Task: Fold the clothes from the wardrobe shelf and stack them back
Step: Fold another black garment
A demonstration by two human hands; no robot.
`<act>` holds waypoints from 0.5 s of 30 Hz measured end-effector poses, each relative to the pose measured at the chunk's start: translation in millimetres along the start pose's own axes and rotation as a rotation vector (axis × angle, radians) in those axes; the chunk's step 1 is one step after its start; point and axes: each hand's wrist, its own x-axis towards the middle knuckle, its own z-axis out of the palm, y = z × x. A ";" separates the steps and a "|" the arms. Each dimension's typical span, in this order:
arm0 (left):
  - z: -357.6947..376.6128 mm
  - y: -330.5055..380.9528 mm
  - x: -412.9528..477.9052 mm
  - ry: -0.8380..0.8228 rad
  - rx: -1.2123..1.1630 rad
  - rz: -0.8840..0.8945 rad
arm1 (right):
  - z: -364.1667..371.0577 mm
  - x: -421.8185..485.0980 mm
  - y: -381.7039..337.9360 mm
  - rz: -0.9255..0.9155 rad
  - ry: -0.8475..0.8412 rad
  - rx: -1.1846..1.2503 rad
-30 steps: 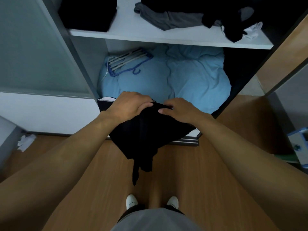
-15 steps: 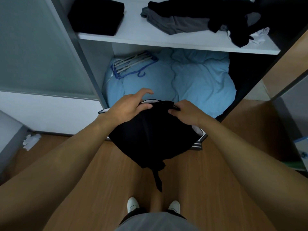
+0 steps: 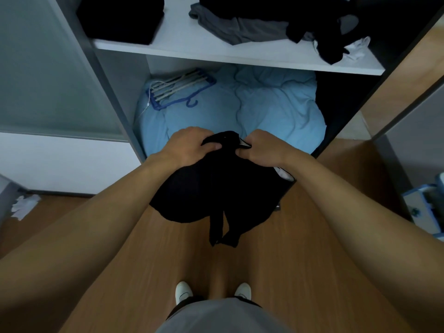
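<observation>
Both your left hand (image 3: 192, 145) and right hand (image 3: 262, 150) grip the black garment (image 3: 216, 186) below the wardrobe shelf (image 3: 216, 51).

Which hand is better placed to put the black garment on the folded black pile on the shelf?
Probably the left hand. Both it and the right hand grip the black garment, but the folded black pile lies at the left end of the shelf, on that hand's side.
</observation>
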 end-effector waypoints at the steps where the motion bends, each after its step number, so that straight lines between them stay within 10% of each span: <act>1: -0.6 0.2 2.5 -0.002 0.037 0.003 | -0.4 -1.6 -1.0 0.007 -0.013 -0.046; 15: -14.7 4.4 14.6 0.032 0.115 0.024 | 11.4 -13.7 12.8 -0.252 0.289 -0.072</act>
